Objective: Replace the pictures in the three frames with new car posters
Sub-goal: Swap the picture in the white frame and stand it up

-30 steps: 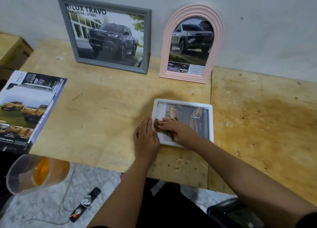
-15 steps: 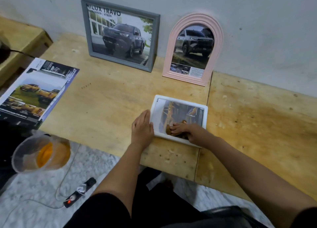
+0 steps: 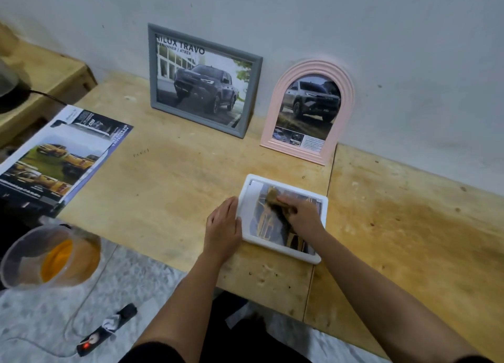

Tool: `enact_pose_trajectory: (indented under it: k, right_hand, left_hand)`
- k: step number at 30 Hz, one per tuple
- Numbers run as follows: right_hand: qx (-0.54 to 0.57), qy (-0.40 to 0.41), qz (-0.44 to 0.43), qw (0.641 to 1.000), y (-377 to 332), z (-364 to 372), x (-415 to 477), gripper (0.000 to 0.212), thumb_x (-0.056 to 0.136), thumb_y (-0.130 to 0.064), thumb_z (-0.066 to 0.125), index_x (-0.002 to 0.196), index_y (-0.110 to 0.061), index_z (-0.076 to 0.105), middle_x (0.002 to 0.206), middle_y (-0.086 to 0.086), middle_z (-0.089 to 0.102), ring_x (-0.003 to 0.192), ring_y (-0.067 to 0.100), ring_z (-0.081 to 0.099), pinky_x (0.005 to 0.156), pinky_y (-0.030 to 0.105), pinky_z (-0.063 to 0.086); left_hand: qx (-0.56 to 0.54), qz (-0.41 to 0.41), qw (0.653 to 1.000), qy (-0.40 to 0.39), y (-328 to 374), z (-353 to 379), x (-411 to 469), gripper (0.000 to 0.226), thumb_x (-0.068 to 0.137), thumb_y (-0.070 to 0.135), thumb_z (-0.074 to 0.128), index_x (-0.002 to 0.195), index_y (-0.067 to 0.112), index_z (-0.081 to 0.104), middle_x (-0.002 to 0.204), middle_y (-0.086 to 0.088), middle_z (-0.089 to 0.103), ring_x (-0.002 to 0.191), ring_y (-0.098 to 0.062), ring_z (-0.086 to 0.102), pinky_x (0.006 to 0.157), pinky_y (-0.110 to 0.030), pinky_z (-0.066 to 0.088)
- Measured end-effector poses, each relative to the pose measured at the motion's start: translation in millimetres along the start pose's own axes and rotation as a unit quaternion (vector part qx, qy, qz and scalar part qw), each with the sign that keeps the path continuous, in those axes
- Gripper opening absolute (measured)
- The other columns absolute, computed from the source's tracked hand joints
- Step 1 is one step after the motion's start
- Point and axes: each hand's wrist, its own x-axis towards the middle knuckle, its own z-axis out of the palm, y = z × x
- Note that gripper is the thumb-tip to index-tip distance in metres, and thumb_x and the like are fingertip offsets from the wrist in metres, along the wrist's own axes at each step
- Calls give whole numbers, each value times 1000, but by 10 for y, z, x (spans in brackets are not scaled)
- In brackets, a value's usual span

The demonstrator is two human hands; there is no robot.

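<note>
**White frame flat under both hands, two others at the wall**

At the far left of the wooden table (image 3: 169, 188) a poster sheet (image 3: 62, 158) printed with yellow trucks lies flat, well apart from either hand. A clear jug (image 3: 51, 256) with something orange in it sits below the table's front edge. Against the wall leans the grey frame (image 3: 204, 81) with a dark pickup in it. Near it on the right is the pink arched frame (image 3: 308, 111) with a silver one. Both look finished to me.

The white frame (image 3: 294, 189) is the one being worked on. It lies flat near the front edge, picture side up, with its long axis running across the person from left to right. The left hand (image 3: 223, 226) lies flat on the table, fingers straight and together, touching the frame's left rim. The right hand (image 3: 302, 215) is on the frame's face, fingers bent over a brown wad (image 3: 272, 196) and pressing it down near the far-left part. I can't tell whether the wad is cloth or sponge.

So the frame sits directly under the right fingers and just to the right of the left ones. I'd judge this to be a wipe of the third frame. Any stroke along the long axis would push the frame toward the bracing left hand.
</note>
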Motion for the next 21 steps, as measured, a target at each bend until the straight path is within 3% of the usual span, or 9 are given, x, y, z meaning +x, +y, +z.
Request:
enact_pose_trajectory:
  k: [3,7,13,21]
  right_hand:
    - [-4,-60,-40,997,20,80,-70,51,79,20,47,122,-5,60,135,11,53,130,22,44,114,28,25]
    - [-94,-163,-100,977,84,40,-55,53,80,17,49,122,-12,62,135,2,55,130,14,45,109,18,25]
    - [-94,-249,-128,955,133,-55,-64,57,73,22,47,114,-11,67,128,0,60,127,9,46,111,22,30]
    - [-51,-307,-58,949,309,-441,-57,60,71,27,41,106,-11,72,119,2,66,121,7,53,103,28,44]
  left_hand:
    - [3,-2,1000,-8,-10,7,10,54,89,29,29,141,15,37,144,-3,42,129,-23,42,102,-38,33]
    - [8,-3,1000,-17,-12,22,16,57,90,33,23,143,16,34,146,-2,38,132,-22,39,103,-38,31]
    - [9,-2,1000,-17,-18,20,15,57,89,32,24,143,15,34,146,-3,38,132,-22,38,104,-38,30]
    - [24,-6,999,-27,-20,33,19,70,85,41,6,146,15,27,152,-3,29,139,-18,27,110,-34,20]
